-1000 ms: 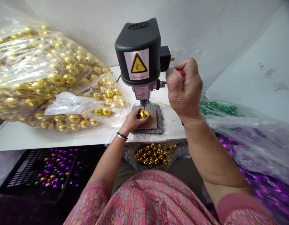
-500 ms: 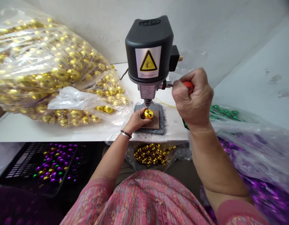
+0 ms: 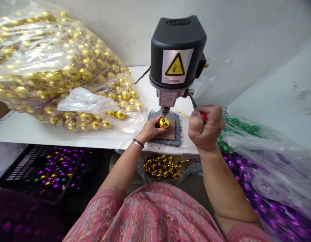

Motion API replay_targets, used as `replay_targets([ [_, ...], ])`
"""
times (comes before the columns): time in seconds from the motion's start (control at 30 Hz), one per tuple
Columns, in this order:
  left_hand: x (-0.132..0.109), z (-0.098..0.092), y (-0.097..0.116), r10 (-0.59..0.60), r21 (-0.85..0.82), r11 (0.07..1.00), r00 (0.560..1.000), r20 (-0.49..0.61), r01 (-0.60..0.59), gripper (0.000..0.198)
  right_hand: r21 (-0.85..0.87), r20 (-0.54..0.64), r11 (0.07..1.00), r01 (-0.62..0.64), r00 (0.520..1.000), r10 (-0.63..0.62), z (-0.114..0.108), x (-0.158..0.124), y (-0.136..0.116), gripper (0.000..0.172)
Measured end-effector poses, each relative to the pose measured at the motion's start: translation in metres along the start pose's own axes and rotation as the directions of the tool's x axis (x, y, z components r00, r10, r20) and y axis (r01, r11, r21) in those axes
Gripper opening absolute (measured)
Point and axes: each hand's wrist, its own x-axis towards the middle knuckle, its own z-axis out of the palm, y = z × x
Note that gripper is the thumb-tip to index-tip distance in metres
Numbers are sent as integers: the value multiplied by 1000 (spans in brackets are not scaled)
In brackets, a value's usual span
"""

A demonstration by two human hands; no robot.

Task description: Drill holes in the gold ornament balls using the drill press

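A shiny gold faceted ball (image 3: 164, 123) rests on a brown board (image 3: 171, 131) on the base of a small drill press (image 3: 178, 50). Thumb and fingers of my left hand (image 3: 151, 129) grip the ball from its left side. The drill bit (image 3: 163, 118) comes down to the top of the ball; whether it has entered cannot be made out. My right hand (image 3: 205, 127) is closed around the red knob (image 3: 203, 116) of the press's feed lever, right of the drill head.
A big clear bag of gold balls (image 3: 69, 70) fills the left of the white table (image 3: 9, 132). Below stands a black crate (image 3: 21, 168) with mixed beads. An open bag of gold beads (image 3: 162, 167) lies at my lap. Bags of green (image 3: 241, 126) and purple beads (image 3: 276, 208) are at right.
My right hand has pulled the lever downward, and the drill chuck sits lower over the ball. My left hand still holds the ball. The whole view has shifted slightly.
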Motion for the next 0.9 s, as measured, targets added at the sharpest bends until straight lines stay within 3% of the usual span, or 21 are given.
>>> replay_targets([
  [0.3, 1, 2, -2, 26, 30, 999, 1000, -1, -26, 59, 51, -93, 995, -88, 991, 93, 11, -13, -3, 5],
  [0.5, 1, 1, 3, 31, 93, 995, 999, -6, -30, 56, 152, -131, 985, -81, 986, 101, 16, -22, -5, 4],
  [0.63, 0, 3, 3, 5, 81, 997, 1000, 5, -6, 63, 186, -131, 962, -199, 966, 225, 14, 23, -7, 18],
  [0.77, -6, 1, 2, 37, 96, 994, 998, 53, -42, 67, 119, 29, 930, -347, 938, 346, 14, 77, 1, 25],
  [0.9, -32, -13, 2, 167, 47, 983, 971, 170, -178, 70, 104, 105, 907, -407, 912, 397, 14, 91, 7, 22],
])
